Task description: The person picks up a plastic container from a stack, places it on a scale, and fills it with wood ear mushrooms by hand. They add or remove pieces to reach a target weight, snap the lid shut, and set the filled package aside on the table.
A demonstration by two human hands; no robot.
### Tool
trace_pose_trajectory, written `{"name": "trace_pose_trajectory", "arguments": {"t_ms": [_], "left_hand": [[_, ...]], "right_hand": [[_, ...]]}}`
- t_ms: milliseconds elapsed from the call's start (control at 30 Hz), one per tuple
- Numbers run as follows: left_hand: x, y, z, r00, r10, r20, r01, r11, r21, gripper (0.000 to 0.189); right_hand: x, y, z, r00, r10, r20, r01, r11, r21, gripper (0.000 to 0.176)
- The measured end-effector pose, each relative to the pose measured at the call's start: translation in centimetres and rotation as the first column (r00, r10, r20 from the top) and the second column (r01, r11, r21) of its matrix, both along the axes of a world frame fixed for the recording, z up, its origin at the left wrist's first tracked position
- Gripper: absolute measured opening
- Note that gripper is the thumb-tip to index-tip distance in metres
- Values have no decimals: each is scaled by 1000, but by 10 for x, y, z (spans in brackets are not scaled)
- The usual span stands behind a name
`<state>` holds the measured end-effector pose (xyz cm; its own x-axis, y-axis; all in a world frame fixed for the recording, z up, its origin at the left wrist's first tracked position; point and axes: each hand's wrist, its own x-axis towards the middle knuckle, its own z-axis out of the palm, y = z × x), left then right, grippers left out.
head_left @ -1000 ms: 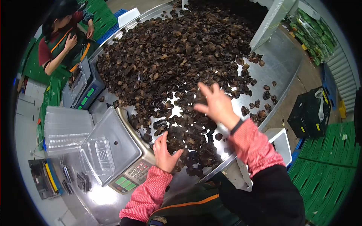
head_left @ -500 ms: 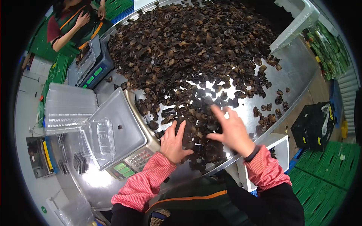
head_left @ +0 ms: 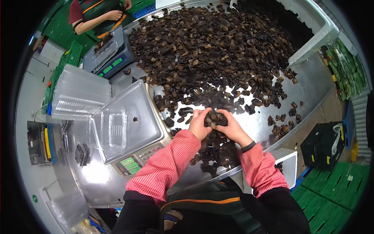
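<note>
Clock centred on the hands, 12 straight ahead of the worker. Left hand (head_left: 199,124) and right hand (head_left: 232,128) are cupping one clump of dark curled pieces (head_left: 213,118) between them, low over the steel table (head_left: 313,78). Fingers on both are bending partway, curling round the far side, thumbs pressing the near side; gap is only as wide as the clump. Can't tell if its underside is touching the pieces below. Loose pieces (head_left: 216,150) are lying just below at 6, near the table edge; the big pile (head_left: 210,50) is spreading out at 12. More strays are sitting at 3. Bench scale (head_left: 146,107) is standing at 9, near the left hand, its display glowing green; its tray is carrying a clear plastic container (head_left: 117,130) and one small dark piece (head_left: 135,119). Stack of clear containers (head_left: 80,87) is standing beyond it, between 9 and 10. Second scale (head_left: 125,58) is sitting at 10, a co-worker (head_left: 99,23) standing behind it. White tub (head_left: 317,43) is tilting over the pile at 2. Black crate (head_left: 323,144) and green crates (head_left: 339,187) are sitting off the table between 3 and 4.
</note>
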<state>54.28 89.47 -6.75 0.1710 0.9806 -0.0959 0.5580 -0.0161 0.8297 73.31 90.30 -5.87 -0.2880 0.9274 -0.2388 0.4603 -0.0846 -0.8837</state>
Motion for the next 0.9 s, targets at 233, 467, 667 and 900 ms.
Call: {"name": "trace_pose_trajectory", "arguments": {"t_ms": [233, 467, 667, 900], "left_hand": [[-24, -28, 29, 945, 113, 307, -91, 992, -85, 68], [-142, -54, 150, 938, 263, 227, -309, 930, 199, 65], [-262, -93, 156, 826, 514, 231, -558, 800, 218, 70], [-309, -124, 125, 782, 623, 7, -598, 747, 289, 70]], "right_hand": [[-26, -10, 62, 971, -14, -241, -24, 988, -152, 60], [-146, 9, 145, 866, 296, -403, -278, 955, 105, 62], [-294, 21, 138, 736, 571, -364, -503, 821, 270, 65], [-365, 10, 135, 748, 649, 135, -646, 666, 373, 78]]}}
